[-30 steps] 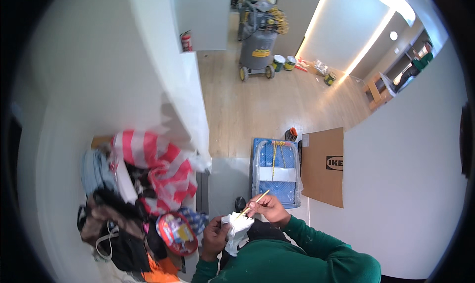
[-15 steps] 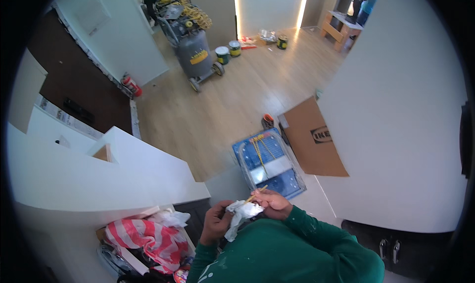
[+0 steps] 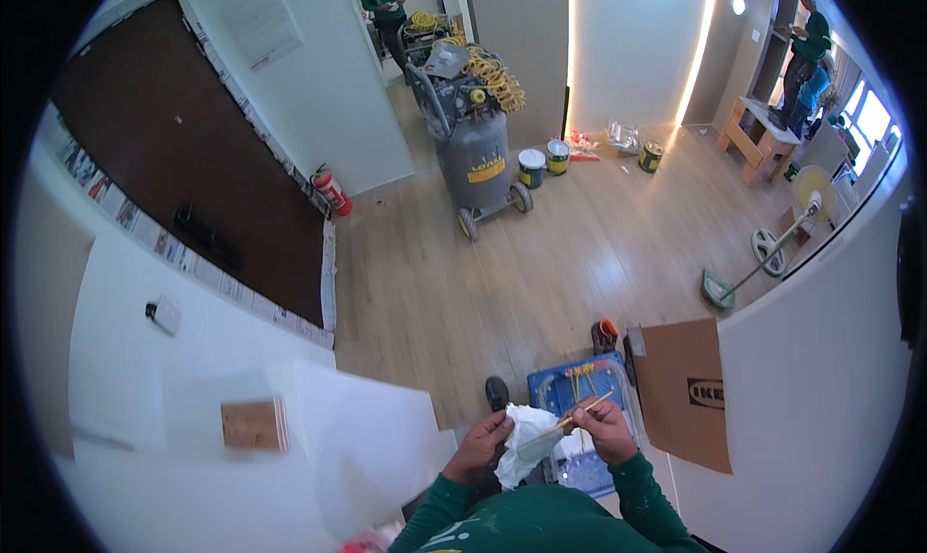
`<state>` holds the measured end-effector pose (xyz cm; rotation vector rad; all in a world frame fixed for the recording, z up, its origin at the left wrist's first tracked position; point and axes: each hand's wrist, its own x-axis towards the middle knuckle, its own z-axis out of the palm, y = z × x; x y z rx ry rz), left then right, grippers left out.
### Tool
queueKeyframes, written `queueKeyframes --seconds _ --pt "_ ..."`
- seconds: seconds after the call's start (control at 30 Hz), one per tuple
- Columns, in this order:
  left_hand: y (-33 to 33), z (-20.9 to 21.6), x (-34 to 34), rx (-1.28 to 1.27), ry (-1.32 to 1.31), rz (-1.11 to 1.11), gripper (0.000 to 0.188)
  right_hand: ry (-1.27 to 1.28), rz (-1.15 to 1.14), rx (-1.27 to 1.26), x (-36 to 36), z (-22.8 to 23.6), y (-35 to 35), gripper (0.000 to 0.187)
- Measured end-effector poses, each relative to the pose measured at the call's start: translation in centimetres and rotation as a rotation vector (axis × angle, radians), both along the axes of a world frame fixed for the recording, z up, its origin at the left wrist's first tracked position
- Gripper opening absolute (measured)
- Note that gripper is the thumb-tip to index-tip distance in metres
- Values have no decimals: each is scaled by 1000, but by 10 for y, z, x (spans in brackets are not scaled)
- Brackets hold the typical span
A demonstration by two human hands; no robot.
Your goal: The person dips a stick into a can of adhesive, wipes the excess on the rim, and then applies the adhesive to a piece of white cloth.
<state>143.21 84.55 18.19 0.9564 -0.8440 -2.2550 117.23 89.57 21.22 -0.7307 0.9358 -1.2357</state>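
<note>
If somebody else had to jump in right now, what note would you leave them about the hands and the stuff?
Left hand: closed around a crumpled white cloth, held in front of the chest.
Right hand: fingers pinch a thin brush with a pale wooden handle, its wide end lying against the cloth.
Nearby: a blue crate sits on the wooden floor just below the hands, and a flat brown cardboard piece leans by the white wall to its right.
Done: brush and cloth are in hand and together.
Left: I cannot tell how clean the brush is; neither thing is put down yet.
</note>
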Motion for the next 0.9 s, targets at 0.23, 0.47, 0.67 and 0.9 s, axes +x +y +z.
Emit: queueKeyframes --seconds 0.23,0.47,0.67,0.9 --pt "-152 17 18 -102 -137 -130 30 512 220 -56 14 31 -192 17" --pt "-239 14 1 -248 -328 -57 18 540 71 -48 17 27 -257 14" --pt "-292 16 -21 -270 -449 68 19 315 -145 19 -19 26 -293 15" --pt "-376 17 -62 22 -54 42 29 68 -49 -22 -80 21 -370 21"
